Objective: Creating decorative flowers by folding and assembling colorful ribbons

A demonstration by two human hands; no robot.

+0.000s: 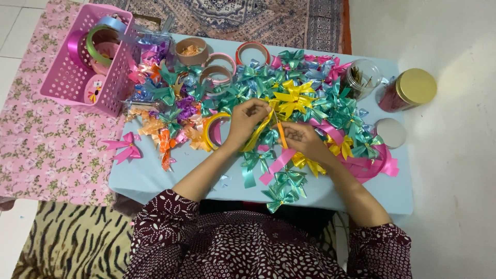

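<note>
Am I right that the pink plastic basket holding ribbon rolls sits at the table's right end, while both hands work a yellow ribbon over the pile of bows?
Not quite. The head view shows the pink plastic basket at the left end of the light blue table, not the right. The rest holds: the left hand and right hand work a yellow ribbon over the pile of bows.

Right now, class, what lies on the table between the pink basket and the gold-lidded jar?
In the head view, between the pink basket and gold-lidded jar: ribbon rolls, a heap of ribbon bows and a clear jar.
</note>
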